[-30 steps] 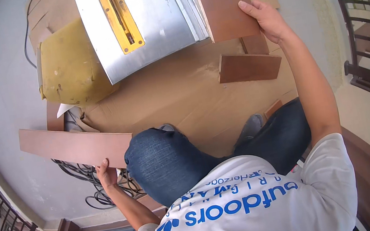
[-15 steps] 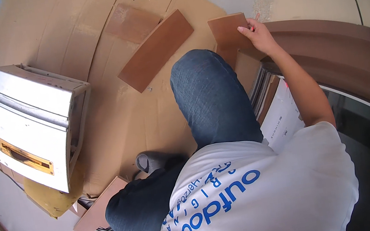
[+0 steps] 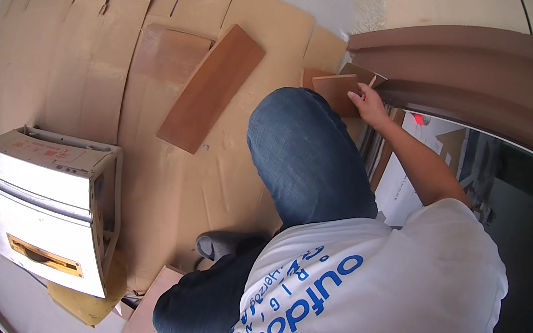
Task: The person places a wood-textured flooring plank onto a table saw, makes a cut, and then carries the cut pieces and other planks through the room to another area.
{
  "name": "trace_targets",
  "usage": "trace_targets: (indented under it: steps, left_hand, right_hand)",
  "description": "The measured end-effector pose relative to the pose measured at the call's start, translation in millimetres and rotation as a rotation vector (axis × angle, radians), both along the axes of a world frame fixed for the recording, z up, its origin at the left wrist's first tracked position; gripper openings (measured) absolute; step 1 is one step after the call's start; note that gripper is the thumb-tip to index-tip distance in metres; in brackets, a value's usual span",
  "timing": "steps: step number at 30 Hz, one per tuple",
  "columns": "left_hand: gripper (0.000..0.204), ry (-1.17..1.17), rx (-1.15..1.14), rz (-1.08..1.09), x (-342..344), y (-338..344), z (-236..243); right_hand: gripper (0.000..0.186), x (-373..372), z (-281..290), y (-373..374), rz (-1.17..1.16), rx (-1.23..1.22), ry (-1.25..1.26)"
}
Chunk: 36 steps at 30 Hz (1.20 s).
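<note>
My right hand is closed on the right edge of a small brown wooden board, just beyond my raised knee. A thin pale stick-like piece shows at its fingertips, too small to make out. Other brown pieces stand close behind that board, partly covered by it. A longer brown board lies slantwise on the cardboard ahead of me. Only a bit of my left forearm shows at the lower edge; the left hand is hidden behind my leg and body.
A white and metal cabinet-like unit with a yellow-framed slot stands at left, a yellow bag beneath it. A pinkish board lies near my left knee. The brown sill and dark glass run along the right.
My right hand has come nearer with the small board, lowering it beside the other brown pieces near the sill. The view has shifted slightly, and the long board appears farther left.
</note>
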State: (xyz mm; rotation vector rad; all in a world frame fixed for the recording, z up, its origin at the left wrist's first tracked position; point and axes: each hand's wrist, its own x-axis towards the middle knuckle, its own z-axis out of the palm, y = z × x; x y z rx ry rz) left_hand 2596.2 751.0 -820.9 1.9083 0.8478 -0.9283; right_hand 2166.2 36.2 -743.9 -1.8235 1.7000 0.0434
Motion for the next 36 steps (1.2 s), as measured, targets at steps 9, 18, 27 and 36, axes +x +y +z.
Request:
trace_targets:
  steps: [9,18,27,36]
  left_hand:
    - [0.035,-0.004,0.041,-0.019,-27,26,5]
    - [0.036,-0.111,-0.056,0.194,-95,133,-41]
    - [0.041,-0.115,0.235,0.076,-149,56,28]
    - [0.031,0.071,0.088,-0.022,-259,-29,42]
  right_hand:
    - [0.056,22,-66,22,0.036,0.073,0.16]
    - [0.041,261,-33,-35,1.023,-0.176,-0.173]
    - [0.053,678,70,30,1.258,-0.202,-0.64]
    - [0.071,1022,31,121,1.687,-0.202,-0.706]
